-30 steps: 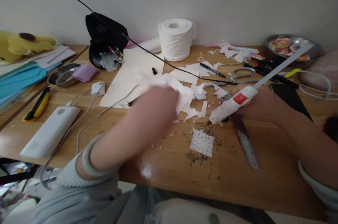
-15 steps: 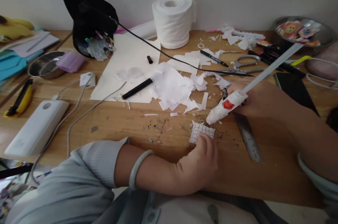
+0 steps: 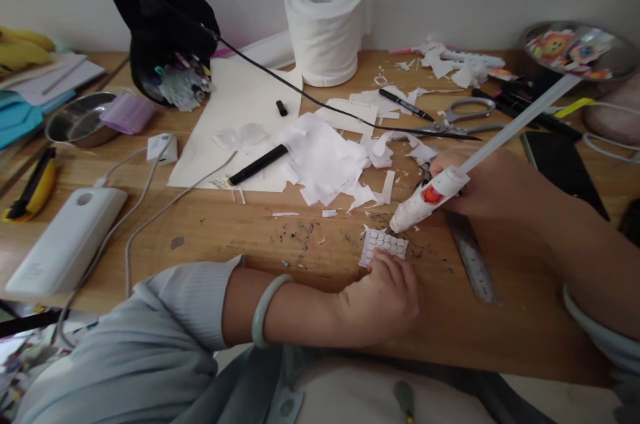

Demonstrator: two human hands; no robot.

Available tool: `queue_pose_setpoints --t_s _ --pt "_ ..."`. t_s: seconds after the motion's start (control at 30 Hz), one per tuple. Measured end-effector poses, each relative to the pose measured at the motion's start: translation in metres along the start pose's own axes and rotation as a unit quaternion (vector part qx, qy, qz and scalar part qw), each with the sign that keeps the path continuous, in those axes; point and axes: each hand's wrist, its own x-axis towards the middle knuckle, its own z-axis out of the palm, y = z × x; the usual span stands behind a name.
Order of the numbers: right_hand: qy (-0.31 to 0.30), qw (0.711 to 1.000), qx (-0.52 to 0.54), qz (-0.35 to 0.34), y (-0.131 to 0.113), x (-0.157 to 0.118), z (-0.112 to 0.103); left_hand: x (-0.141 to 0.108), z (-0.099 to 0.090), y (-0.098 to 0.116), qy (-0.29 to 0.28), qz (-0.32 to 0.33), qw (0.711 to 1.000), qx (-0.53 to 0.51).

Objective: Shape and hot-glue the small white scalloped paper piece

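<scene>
Right hand (image 3: 487, 183) around a glue gun (image 3: 425, 203), fingers mostly hidden; left hand (image 3: 383, 301) over patterned paper (image 3: 383, 241), lower edge covered, grip unclear.

Card (image 3: 376, 241) before paper scraps (image 3: 327, 161), ruler (image 3: 473, 261) right, paper roll (image 3: 325, 44) behind, power bank (image 3: 67, 241) left
</scene>
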Motion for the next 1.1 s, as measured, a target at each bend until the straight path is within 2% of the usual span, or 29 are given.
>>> queue_pose_setpoints --t_s 0.3,0.5,0.67,0.87,1.1 --pt "-0.033 0.999 0.012 -0.012 -0.0022 0.0024 -0.0015 0.0011 -0.0009 -0.0001 -0.012 0.004 1.000 -0.008" --pt "-0.028 0.999 0.000 -0.015 -0.0017 0.0023 -0.0024 0.0014 -0.0004 -0.0015 0.010 0.007 1.000 0.008" --pt "-0.026 0.999 -0.003 -0.030 -0.0009 0.0018 0.0002 0.0020 -0.0009 -0.0004 -0.001 -0.008 1.000 -0.007" --pt "-0.028 0.999 0.020 0.001 -0.0013 0.0015 0.0014 0.0018 0.0002 0.0009 0.003 -0.002 1.000 0.002" --pt "-0.031 0.999 -0.012 -0.007 -0.0010 0.0005 0.0018 0.0016 0.0021 0.0015 0.020 -0.009 0.999 0.023"
